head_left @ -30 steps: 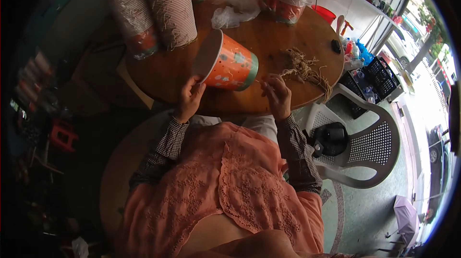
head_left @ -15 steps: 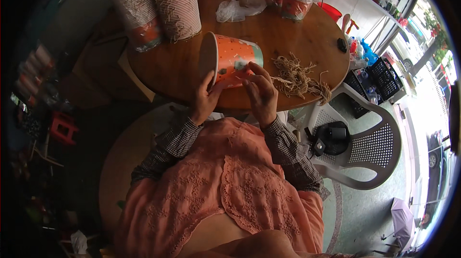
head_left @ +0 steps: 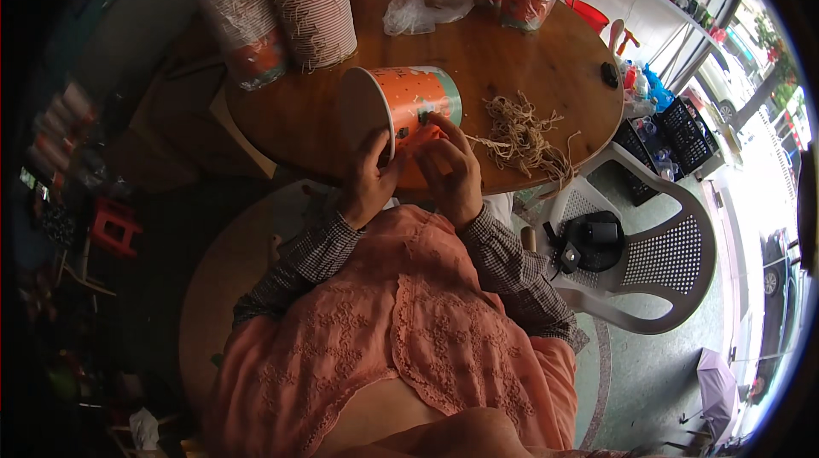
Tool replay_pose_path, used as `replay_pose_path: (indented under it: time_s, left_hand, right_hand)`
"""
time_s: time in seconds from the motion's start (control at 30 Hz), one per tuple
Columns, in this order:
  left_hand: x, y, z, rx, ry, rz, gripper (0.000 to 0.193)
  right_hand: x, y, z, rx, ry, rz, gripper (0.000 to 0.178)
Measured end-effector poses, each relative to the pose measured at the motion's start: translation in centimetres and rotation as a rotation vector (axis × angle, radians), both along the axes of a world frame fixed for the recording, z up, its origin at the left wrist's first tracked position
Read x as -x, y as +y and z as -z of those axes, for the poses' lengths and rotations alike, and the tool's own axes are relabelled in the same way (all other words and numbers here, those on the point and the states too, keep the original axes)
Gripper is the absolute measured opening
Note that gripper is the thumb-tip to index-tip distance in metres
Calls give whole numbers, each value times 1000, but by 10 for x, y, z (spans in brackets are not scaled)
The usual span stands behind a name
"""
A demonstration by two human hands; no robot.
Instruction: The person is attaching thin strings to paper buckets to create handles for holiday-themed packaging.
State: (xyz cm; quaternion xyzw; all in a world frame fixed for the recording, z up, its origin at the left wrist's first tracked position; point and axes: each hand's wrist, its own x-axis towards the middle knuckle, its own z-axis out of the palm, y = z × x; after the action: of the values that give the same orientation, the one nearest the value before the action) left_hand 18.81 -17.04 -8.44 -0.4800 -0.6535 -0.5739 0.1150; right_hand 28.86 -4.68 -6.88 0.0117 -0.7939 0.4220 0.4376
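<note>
Holds the cup (head_left: 408,84) on its side over the near part of the table (head_left: 546,66), mouth leftward. Grips its rim between closed-in thumb and fingers of the left hand (head_left: 368,181); lays half-curled fingers of the right hand (head_left: 452,178) on its side, near the twine (head_left: 522,138). Cannot tell about anything pinched there. Seems busy at the cup's side; calls for a steady rim.

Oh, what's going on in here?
A person's left hand holds an orange-and-green paper tub by its rim, tipped sideways with its mouth facing left. The right hand has its fingers at the tub's side. A loose tangle of twine lies to the right on the wooden table, with stacked tubs farther back.
</note>
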Motion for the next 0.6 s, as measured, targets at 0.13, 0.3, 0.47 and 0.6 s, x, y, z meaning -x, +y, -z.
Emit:
replay_pose_path:
  time_s: [0.13, 0.3, 0.47, 0.6]
  left_hand:
    - [-2, 0, -4, -2, 34, -5, 26]
    - [-3, 0, -1, 12, -10, 11, 24]
    - [-6, 1, -1, 16, 15, 9, 22]
    - [-17, 0, -10, 45, 29, 34, 18]
  right_hand:
    - [0, 0, -1, 4, 6, -5, 11]
    - [2, 2, 2, -9, -5, -23, 12]
    - [3, -1, 2, -25, 4, 14, 12]
    - [3, -3, 5, -9, 26, 55, 13]
